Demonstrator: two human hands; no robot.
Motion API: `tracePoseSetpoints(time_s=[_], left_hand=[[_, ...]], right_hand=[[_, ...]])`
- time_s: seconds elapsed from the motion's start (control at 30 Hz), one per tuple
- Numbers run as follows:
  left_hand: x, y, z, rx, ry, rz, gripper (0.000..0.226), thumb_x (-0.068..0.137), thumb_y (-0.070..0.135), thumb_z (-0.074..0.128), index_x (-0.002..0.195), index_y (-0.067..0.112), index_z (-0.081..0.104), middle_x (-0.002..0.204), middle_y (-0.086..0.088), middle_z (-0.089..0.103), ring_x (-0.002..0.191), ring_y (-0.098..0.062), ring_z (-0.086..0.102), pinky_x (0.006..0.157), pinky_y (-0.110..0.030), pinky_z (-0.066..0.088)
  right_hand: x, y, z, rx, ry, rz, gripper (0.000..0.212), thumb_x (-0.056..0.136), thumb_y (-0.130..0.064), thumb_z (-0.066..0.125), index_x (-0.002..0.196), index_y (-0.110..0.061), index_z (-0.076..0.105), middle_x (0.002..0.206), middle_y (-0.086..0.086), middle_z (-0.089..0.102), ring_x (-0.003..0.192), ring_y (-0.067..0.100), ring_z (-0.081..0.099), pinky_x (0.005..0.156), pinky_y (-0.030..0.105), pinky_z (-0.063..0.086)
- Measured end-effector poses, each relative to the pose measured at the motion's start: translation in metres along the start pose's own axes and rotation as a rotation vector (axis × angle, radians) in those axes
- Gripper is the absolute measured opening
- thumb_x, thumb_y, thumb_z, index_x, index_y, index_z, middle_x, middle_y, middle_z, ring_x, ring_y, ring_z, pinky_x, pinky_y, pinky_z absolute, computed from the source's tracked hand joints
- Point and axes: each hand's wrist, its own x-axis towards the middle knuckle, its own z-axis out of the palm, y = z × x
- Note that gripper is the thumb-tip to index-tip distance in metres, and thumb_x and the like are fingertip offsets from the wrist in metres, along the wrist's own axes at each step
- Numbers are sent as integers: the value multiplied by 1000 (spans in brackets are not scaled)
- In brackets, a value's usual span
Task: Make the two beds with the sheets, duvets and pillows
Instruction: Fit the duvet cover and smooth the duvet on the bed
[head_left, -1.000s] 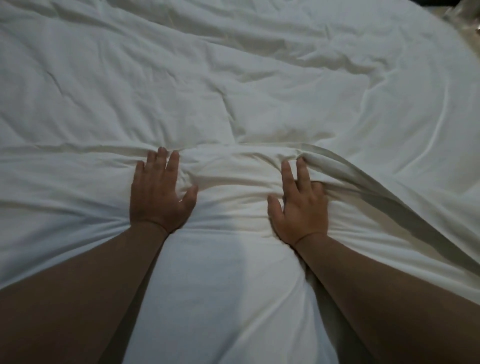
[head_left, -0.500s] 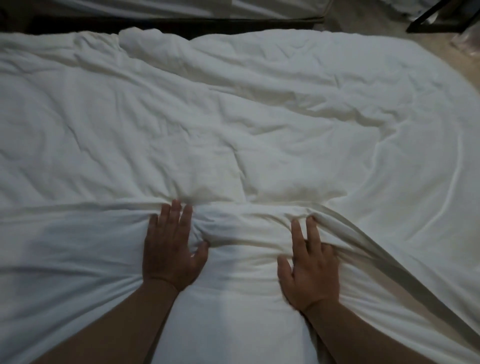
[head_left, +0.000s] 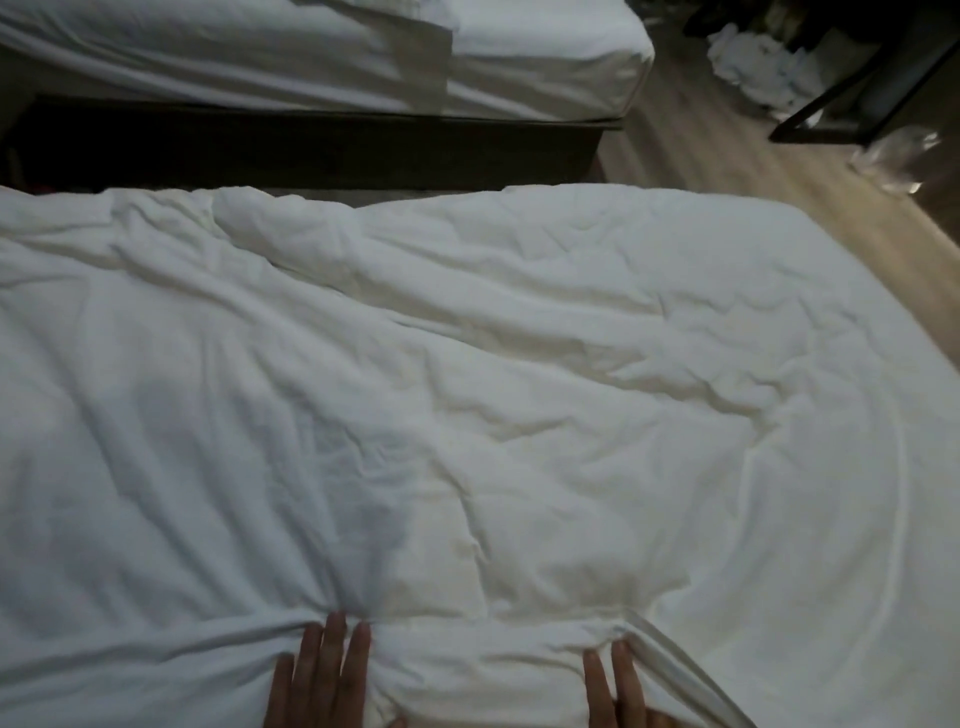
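**Figure: head view, near to far.** At the bottom edge we see the left hand (head_left: 322, 675). Four straight fingers press flat on the white duvet (head_left: 467, 415). Its grip is spread and clasps nothing, and the palm is cut off by the frame.

The right hand (head_left: 615, 688) shows only two straight fingers laid on the same fabric. The rest is cut off, or hidden beside a flat fabric band (head_left: 696, 686), so we cannot tell what its grip holds.

Between the hands the cloth bunches into a soft ridge, and creases radiate from the fingertips. The duvet is matte, puffy and heavily wrinkled. It lies spread directly before the person, filling the near and middle view, and its far edge ends in a rolled lump.

Beyond a dark gap stands another bed (head_left: 623, 78), covered by a smoother white sheet (head_left: 208, 57) above a dark base (head_left: 311, 150).

At upper right, the pale wooden floor (head_left: 691, 145) carries:
- a heap of white cloth (head_left: 753, 57)
- a black frame (head_left: 831, 104)
- a clear crumpled item (head_left: 893, 161), which we cannot identify
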Motion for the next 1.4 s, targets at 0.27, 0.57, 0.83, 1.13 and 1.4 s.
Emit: tracePoseSetpoints(time_s=[0.27,0.57,0.83,1.13,1.4], left_hand=[[-6,14,-14,-153,1,-48,82,69,47,50,138,3,45,144,-26,46,133,-42,39,113,-53,23],[-3,12,-19,-157,-57,-73,82,73,47,52,143,6,39,148,-24,43,138,-39,36,114,-53,22],[0,10,-9,-94,-90,-105,87,67,48,54,143,7,40,150,-21,41,140,-36,33,121,-45,11],[3,9,-18,-64,-51,-89,82,73,45,52,143,3,45,149,-21,42,137,-40,39,114,-53,27],[-6,40,-46,-8,-145,-279,71,89,46,37,146,3,41,151,-22,40,138,-39,38,113,-52,25]], right_hand=[[-23,-23,-32,121,-264,231,86,69,-53,52,144,-14,40,151,22,40,65,30,59,64,37,45],[-27,-21,-23,112,-298,189,73,94,-59,25,151,-13,25,155,24,29,80,40,63,66,38,45],[-29,-19,-17,143,-303,119,85,78,-52,43,152,-14,22,165,11,5,95,34,57,70,36,48],[-32,-17,-17,187,-286,81,83,81,-52,43,152,-10,29,157,23,28,97,37,52,78,38,45],[-40,-16,-27,230,-185,85,79,85,-53,40,152,-12,34,157,19,31,108,35,48,91,41,44]])
